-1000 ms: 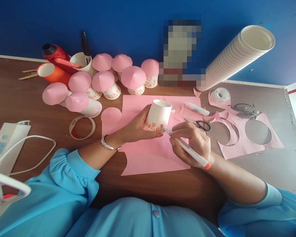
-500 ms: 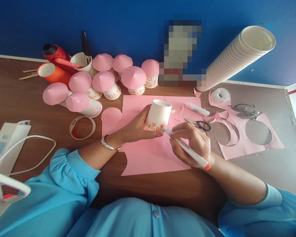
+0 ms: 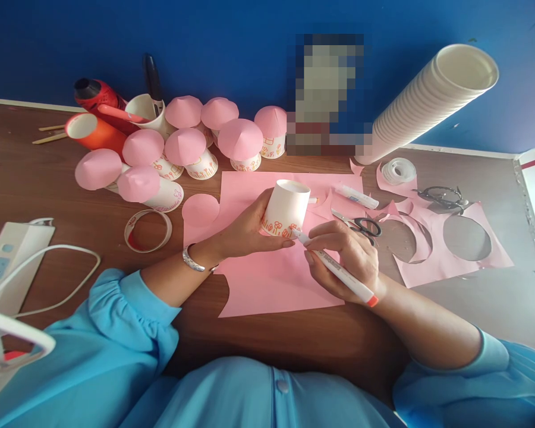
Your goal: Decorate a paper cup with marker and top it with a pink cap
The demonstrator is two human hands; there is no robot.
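Note:
My left hand [image 3: 254, 229] is wrapped round a white paper cup [image 3: 288, 205], its thumb along the lower edge. Red-orange flowers and grass strokes are drawn in a band along the cup's lower part. In my right hand [image 3: 345, 258] is a white marker [image 3: 341, 273] with an orange-red end, held like a pen. The marker's tip meets the cup, or nearly so, at the flower band. Beneath both hands lies a large sheet of pink paper [image 3: 267, 291] with a curved cut in its left side.
Several cups with pink cone roofs [image 3: 241, 139] stand at the back left. Scissors [image 3: 366, 227], cut pink scraps [image 3: 499, 238], a tape roll [image 3: 399, 171] and a tall cup stack [image 3: 423, 101] are on the right. A power strip [image 3: 24, 249] lies at left.
My right hand and the marker have shifted slightly left along the cup's flower band. The left hand keeps the cup in the same place.

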